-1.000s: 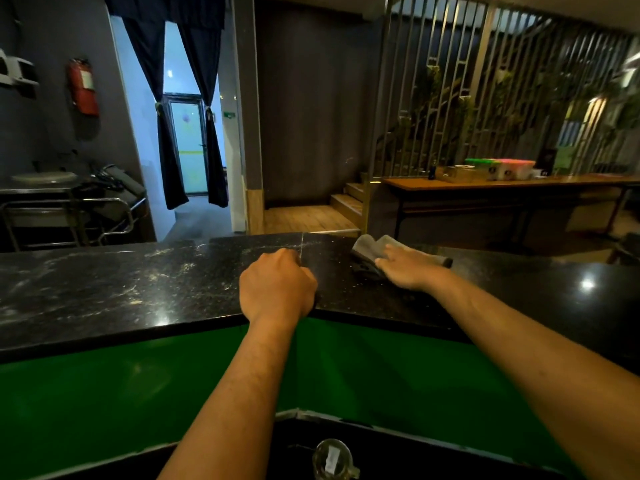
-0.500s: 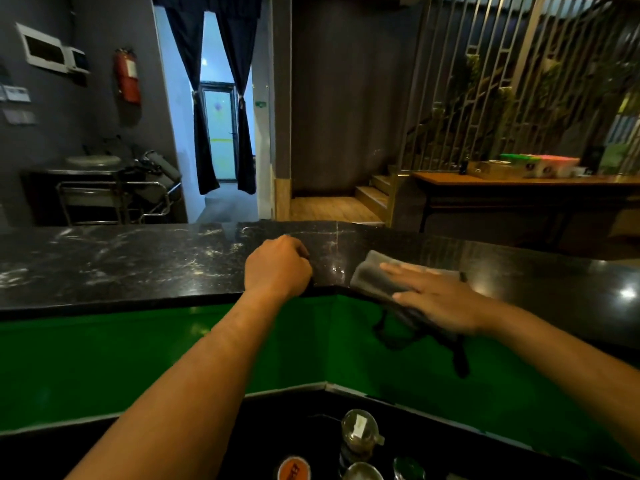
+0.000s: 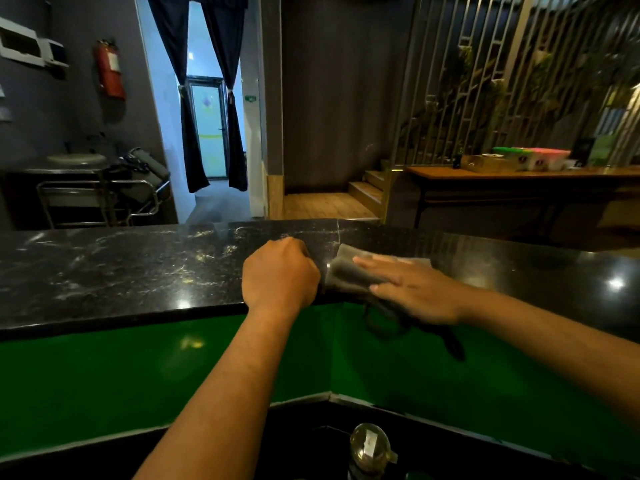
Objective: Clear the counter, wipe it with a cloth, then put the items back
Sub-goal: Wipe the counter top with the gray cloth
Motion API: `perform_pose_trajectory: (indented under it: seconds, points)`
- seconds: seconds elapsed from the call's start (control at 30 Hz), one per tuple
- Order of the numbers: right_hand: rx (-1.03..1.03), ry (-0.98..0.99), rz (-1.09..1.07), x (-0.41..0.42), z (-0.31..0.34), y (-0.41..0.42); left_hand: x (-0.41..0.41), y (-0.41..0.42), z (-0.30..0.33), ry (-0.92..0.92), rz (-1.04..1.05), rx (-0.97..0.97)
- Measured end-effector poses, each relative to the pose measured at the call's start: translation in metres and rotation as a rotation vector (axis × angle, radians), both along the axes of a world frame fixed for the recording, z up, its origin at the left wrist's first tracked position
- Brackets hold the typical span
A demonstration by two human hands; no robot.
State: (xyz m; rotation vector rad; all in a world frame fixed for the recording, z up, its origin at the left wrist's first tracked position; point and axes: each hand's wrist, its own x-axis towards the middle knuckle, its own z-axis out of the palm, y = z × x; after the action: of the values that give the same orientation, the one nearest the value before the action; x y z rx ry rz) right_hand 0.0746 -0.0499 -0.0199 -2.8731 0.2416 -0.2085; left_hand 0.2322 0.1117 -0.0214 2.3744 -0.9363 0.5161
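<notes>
Only the head view is given, so everything below is taken from that.

The wiping step looks to be underway. A folded grey cloth (image 3: 349, 273) is pressed flat onto the black speckled stone counter (image 3: 138, 268) by the right hand (image 3: 415, 289), fingers laid out straight and close together on top of it, nothing curled round it. The cloth sits right at the seam where the two counter slabs meet, near the front edge, with a dark bit of it hanging over onto the green glossy front panel (image 3: 138, 372). The left hand (image 3: 280, 275) is balled into a fist just beside the cloth, knuckles resting on the counter; whether something small is held inside can't be told.

Progress, as a guess: the clearing part seems done, since nothing is seen standing on the visible stretch of counter. Pale streaks and smears are still spread over the left slab, so plenty of wiping is probably left there. Putting the items back hasn't been started as far as can be seen. A glass bottle with a metal pourer top (image 3: 370, 448) is parked down below, behind the counter, maybe one of the removed items.

Writing: a white label is stuck on that bottle and another on the red fire extinguisher (image 3: 110, 69) on the wall, but neither can be read. Too blurry.
</notes>
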Motion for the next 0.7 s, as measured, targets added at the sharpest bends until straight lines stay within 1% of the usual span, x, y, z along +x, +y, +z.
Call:
perform_pose_trajectory:
  seconds: [0.07, 0.13, 0.3, 0.37, 0.43, 0.57, 0.63, 0.7]
  points:
    - [0.014, 0.026, 0.046, -0.003, 0.000, 0.000, 0.002, -0.001, 0.000, 0.006, -0.009, 0.002]
    - [0.067, 0.052, 0.012, 0.017, 0.004, -0.016, 0.001, -0.001, 0.000, 0.018, -0.015, 0.013]
    - [0.078, 0.105, -0.279, 0.095, 0.008, -0.062, -0.002, 0.002, 0.004, 0.030, -0.013, 0.027]
    - [0.048, 0.118, -0.316, 0.109, 0.008, -0.064, -0.003, 0.003, 0.005, 0.031, -0.012, 0.030]
    - [0.038, 0.105, -0.245, 0.099, 0.007, -0.050, -0.004, 0.003, 0.005, 0.035, -0.019, 0.029]
    - [0.031, 0.035, 0.023, 0.046, 0.001, -0.017, 0.000, 0.001, 0.002, 0.035, -0.033, 0.023]
    - [0.084, 0.051, 0.073, 0.041, 0.004, -0.015, 0.002, 0.001, 0.001, 0.039, -0.041, 0.012]
    - [0.124, 0.080, 0.055, 0.063, 0.013, -0.029, 0.001, 0.000, 0.001, 0.041, -0.052, 0.009]
